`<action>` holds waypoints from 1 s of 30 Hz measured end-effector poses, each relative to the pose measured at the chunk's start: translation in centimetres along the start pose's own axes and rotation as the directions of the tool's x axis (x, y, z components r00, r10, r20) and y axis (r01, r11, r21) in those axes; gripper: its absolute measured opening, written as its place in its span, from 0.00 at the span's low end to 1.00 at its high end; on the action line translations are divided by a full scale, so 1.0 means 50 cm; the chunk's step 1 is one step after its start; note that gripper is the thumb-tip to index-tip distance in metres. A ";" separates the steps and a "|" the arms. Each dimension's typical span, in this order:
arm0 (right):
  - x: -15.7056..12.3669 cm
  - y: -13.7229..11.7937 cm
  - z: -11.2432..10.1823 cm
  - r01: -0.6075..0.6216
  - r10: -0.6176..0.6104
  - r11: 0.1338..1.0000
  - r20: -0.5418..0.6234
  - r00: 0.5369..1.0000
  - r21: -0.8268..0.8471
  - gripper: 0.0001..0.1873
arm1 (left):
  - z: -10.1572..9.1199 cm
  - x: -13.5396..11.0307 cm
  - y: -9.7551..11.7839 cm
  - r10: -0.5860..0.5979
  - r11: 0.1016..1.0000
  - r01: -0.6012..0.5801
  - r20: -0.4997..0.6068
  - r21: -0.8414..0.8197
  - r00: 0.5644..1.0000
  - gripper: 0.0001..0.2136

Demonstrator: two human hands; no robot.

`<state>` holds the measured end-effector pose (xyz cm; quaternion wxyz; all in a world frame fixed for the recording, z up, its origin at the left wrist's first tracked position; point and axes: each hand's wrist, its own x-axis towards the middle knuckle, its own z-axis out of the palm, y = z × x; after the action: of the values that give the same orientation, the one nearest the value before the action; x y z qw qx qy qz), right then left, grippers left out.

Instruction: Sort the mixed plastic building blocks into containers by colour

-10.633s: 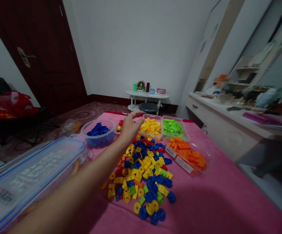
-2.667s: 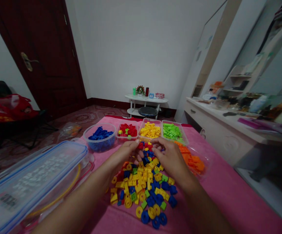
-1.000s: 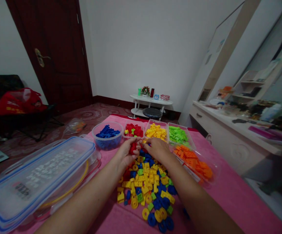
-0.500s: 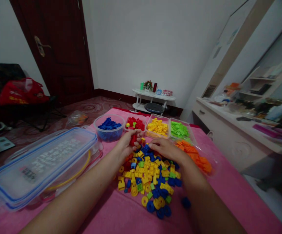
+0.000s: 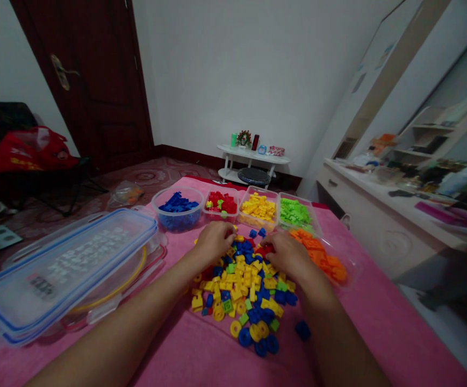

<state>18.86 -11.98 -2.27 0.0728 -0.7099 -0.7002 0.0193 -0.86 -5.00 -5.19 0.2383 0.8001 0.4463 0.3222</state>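
Note:
A heap of small plastic building pieces (image 5: pixel 243 293), mostly yellow and blue, lies on the pink cloth (image 5: pixel 362 322). My left hand (image 5: pixel 214 242) rests palm down on the heap's far left edge. Its fingers are curled under, hiding whatever they hold. My right hand (image 5: pixel 287 257) is on the heap's far right side, with its fingertips closed round a red piece (image 5: pixel 263 250). Behind the heap stand a round bowl of blue pieces (image 5: pixel 177 217) and trays of red pieces (image 5: pixel 221 203), yellow pieces (image 5: pixel 258 207) and green pieces (image 5: pixel 295 211).
A clear container of orange pieces (image 5: pixel 325 260) lies to the right of my right hand. A large clear box with a blue-rimmed lid (image 5: pixel 67 269) is at the left. One blue piece (image 5: pixel 302 329) lies apart. A white dresser (image 5: pixel 378 226) stands along the right.
Half a second ago my left hand was raised, holding red pieces near the red tray; it has dropped onto the heap. My right hand has closed its fingers at a red piece.

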 end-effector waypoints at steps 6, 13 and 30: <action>-0.007 -0.015 -0.004 -0.079 0.083 0.993 0.039 0.996 -0.091 0.10 | 0.009 -0.006 0.004 -0.011 0.998 0.013 0.028 -0.065 1.000 0.03; -0.003 -0.011 0.000 0.010 -0.012 1.000 -0.039 0.999 -0.027 0.17 | 0.008 -0.010 0.014 0.037 0.999 -0.038 0.062 0.025 0.997 0.06; -0.003 -0.044 -0.010 0.078 -0.015 0.972 -0.271 0.963 0.224 0.11 | 0.007 -0.007 0.043 -0.205 0.699 0.310 0.234 -0.644 0.950 0.19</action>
<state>16.74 -12.16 -1.50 0.2494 -0.6759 -0.6935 0.0036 0.45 -6.37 -4.11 0.5857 0.6098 0.3885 0.3663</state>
